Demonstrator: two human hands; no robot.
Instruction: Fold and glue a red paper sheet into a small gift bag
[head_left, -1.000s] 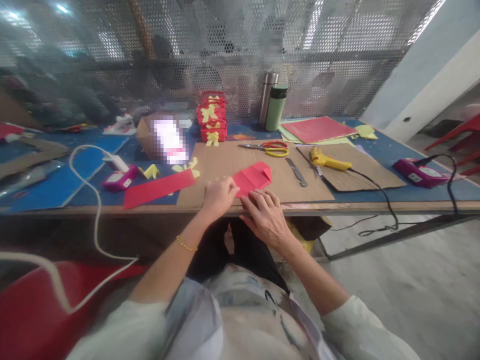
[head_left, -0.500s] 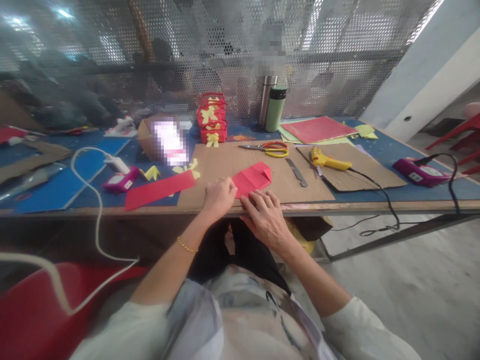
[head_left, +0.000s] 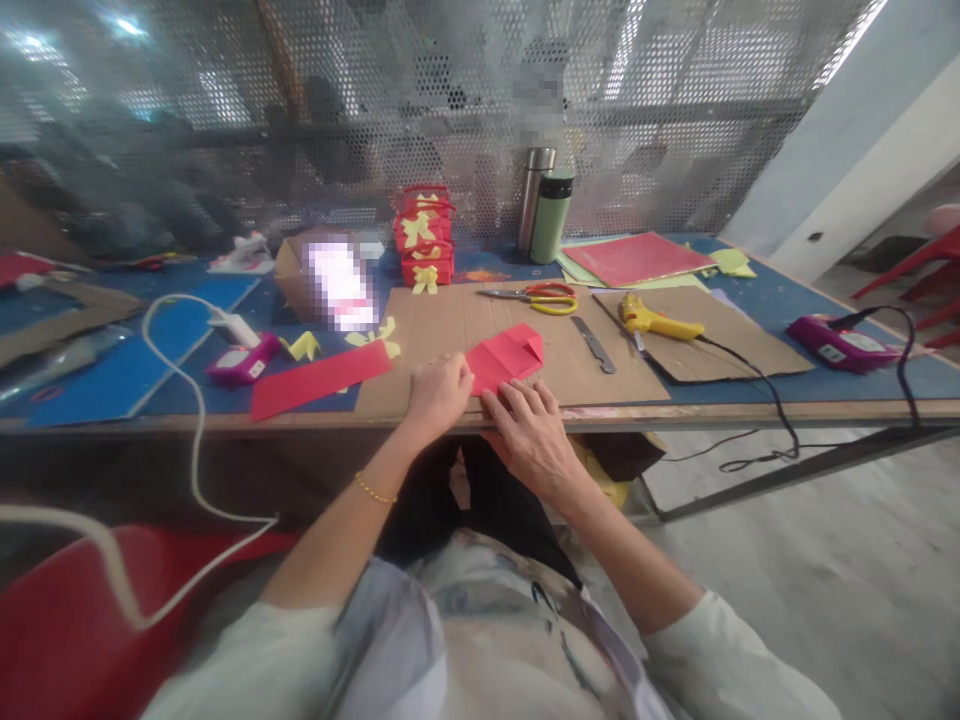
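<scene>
A folded piece of red paper (head_left: 501,360) lies on a cardboard sheet (head_left: 375,400) at the table's front edge. Its right end is creased, with a small flap standing up. With fingers curled, my left hand (head_left: 441,390) grips the paper's left end. My right hand (head_left: 534,428) rests along the near edge, its fingers stretched out and pressing on the paper. A red paper strip (head_left: 322,380) lies to the left of my left hand. Beyond the paper are scissors (head_left: 536,296) with red and yellow handles, and a grey metal blade (head_left: 594,346) lies to its right.
A yellow glue gun (head_left: 664,322) lies on more cardboard, its cord running right toward a purple power socket (head_left: 847,345). Red boxes with yellow bows (head_left: 426,240), a green bottle (head_left: 552,220) and a phone (head_left: 339,282) stand behind. A white cable (head_left: 196,430) hangs over the left edge.
</scene>
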